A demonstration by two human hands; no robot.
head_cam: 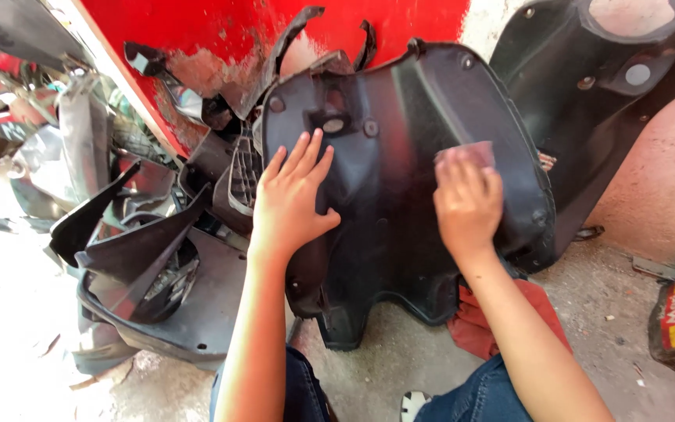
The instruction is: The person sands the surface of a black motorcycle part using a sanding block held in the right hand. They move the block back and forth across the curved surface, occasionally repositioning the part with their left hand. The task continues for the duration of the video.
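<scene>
Black plastic scooter fairing panel [400, 180] standing upright on the concrete floor [587, 312] against the red wall [220, 31]. Left hand [294, 195] spread flat, bracing its left half; right hand [469, 202] presses a reddish sanding sheet [470, 152] near the right edge.

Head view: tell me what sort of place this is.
Probably an outdoor scooter body repair spot. The left hand steadies a black panel while the right hand presses a sanding sheet on it; more panels lie on the concrete floor.
</scene>
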